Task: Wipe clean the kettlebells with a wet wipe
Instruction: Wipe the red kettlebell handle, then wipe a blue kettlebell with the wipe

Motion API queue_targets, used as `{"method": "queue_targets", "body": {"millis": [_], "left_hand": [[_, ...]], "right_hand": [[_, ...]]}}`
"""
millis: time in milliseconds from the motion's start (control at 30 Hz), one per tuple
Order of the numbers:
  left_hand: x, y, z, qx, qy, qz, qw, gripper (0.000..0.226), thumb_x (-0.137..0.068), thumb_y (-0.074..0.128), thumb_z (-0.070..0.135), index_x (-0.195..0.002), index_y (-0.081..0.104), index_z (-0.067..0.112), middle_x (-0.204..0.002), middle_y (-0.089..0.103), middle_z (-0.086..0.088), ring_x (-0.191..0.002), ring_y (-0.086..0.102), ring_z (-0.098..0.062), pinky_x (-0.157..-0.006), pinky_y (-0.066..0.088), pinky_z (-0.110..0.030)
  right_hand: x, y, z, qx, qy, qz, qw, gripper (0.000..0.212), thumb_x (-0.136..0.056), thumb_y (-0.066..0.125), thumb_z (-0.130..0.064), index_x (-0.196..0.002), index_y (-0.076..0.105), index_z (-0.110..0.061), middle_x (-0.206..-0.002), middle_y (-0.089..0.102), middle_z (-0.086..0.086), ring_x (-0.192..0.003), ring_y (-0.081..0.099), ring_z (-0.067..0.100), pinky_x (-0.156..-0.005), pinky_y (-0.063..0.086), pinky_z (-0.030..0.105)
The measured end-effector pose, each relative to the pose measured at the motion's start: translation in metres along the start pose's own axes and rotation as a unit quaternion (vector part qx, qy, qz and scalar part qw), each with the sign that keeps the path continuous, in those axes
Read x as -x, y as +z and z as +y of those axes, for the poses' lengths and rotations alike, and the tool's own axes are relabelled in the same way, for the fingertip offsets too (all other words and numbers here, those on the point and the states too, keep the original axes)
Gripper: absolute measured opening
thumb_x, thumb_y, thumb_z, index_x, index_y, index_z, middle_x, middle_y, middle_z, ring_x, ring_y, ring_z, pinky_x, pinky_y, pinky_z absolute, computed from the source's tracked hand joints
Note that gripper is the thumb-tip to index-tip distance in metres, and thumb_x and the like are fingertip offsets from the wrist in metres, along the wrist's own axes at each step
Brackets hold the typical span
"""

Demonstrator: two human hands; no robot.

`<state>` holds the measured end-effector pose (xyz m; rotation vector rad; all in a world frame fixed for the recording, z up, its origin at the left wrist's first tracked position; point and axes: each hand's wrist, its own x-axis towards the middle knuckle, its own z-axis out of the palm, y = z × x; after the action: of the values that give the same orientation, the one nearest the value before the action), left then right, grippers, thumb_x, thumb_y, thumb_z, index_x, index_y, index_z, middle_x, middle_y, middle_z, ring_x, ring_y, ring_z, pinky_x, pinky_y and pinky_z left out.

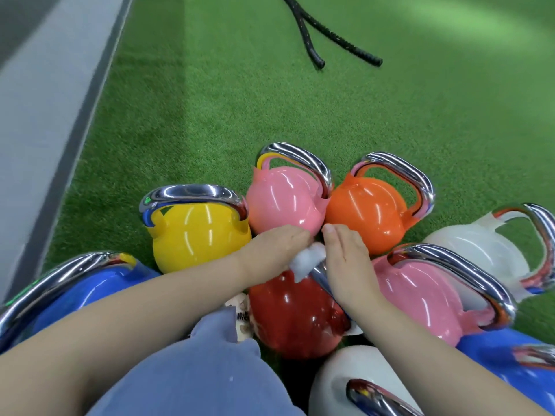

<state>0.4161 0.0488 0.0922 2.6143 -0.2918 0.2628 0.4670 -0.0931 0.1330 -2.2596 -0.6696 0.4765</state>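
Red kettlebell (295,319) handle under wiping: left hand (270,250) clamps wet wipe (306,261); right hand (345,259) fingers straight, steadying. Next: body.

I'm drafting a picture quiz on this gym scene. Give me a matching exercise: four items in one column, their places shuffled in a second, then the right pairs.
Things:
1. wet wipe
2. yellow kettlebell
3. black ropes
4. orange kettlebell

Places:
A. far off on the turf
B. right of the far pink kettlebell
C. between the left hand and right hand, on the red kettlebell's handle
D. left of the far pink kettlebell

Pairs: 1-C, 2-D, 3-A, 4-B
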Motion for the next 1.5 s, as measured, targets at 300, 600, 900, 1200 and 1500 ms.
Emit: {"method": "queue_targets", "body": {"millis": [300, 600, 900, 1200, 1500], "left_hand": [[0.098, -0.075, 0.027, -0.028, -0.222, 0.101, 0.969, 0.053, -0.080, 0.033, 0.012, -0.130, 0.045, -0.001, -0.129, 0.050, -0.015, -0.123, 0.041, -0.023, -0.101, 0.039, -0.030], [0.269, -0.152, 0.042, -0.259, -0.445, 0.278, 0.811, 0.045, -0.060, 0.052, -0.009, -0.105, 0.058, -0.009, -0.108, 0.059, -0.025, -0.106, 0.045, -0.034, -0.089, 0.040, -0.036], [0.293, -0.096, 0.040, -0.049, -0.620, 0.150, 0.769, 0.032, -0.073, 0.052, 0.001, -0.096, 0.036, 0.018, -0.095, 0.045, 0.000, -0.092, 0.046, -0.023, -0.072, 0.040, -0.031], [0.251, -0.109, 0.032, -0.247, -0.634, 0.007, 0.733, 0.078, -0.083, 0.065, 0.035, -0.140, 0.015, 0.014, -0.114, 0.046, -0.006, -0.099, 0.056, -0.024, -0.065, 0.032, -0.031], [0.276, -0.154, 0.032, -0.046, -0.563, -0.075, 0.822, 0.064, -0.092, 0.046, 0.048, -0.145, 0.019, 0.025, -0.137, 0.043, -0.006, -0.118, 0.049, -0.028, -0.092, 0.043, -0.040]], "right_hand": [[0.012, 0.031, -0.094, 0.073, -0.206, -0.014, 0.976, 0.070, -0.081, 0.013, -0.056, -0.097, 0.063, -0.009, -0.096, 0.059, 0.008, -0.103, 0.046, 0.027, -0.090, 0.031, 0.034], [0.037, 0.111, -0.172, 0.093, -0.309, -0.201, 0.925, 0.040, -0.085, 0.035, -0.053, -0.096, 0.060, -0.024, -0.106, 0.057, 0.002, -0.110, 0.045, 0.019, -0.096, 0.031, 0.027], [0.043, 0.147, -0.187, 0.189, -0.347, -0.261, 0.881, 0.038, -0.091, 0.055, -0.028, -0.127, 0.048, -0.019, -0.125, 0.047, 0.000, -0.120, 0.041, 0.016, -0.095, 0.030, 0.021], [0.024, 0.168, -0.202, 0.238, -0.397, -0.305, 0.832, 0.056, -0.084, 0.047, -0.004, -0.138, 0.041, -0.019, -0.136, 0.052, 0.000, -0.126, 0.045, 0.019, -0.099, 0.034, 0.025], [0.006, 0.176, -0.201, 0.196, -0.301, -0.366, 0.858, 0.052, -0.090, 0.059, -0.014, -0.138, 0.041, -0.019, -0.127, 0.058, -0.007, -0.116, 0.050, 0.013, -0.097, 0.032, 0.017]]}}
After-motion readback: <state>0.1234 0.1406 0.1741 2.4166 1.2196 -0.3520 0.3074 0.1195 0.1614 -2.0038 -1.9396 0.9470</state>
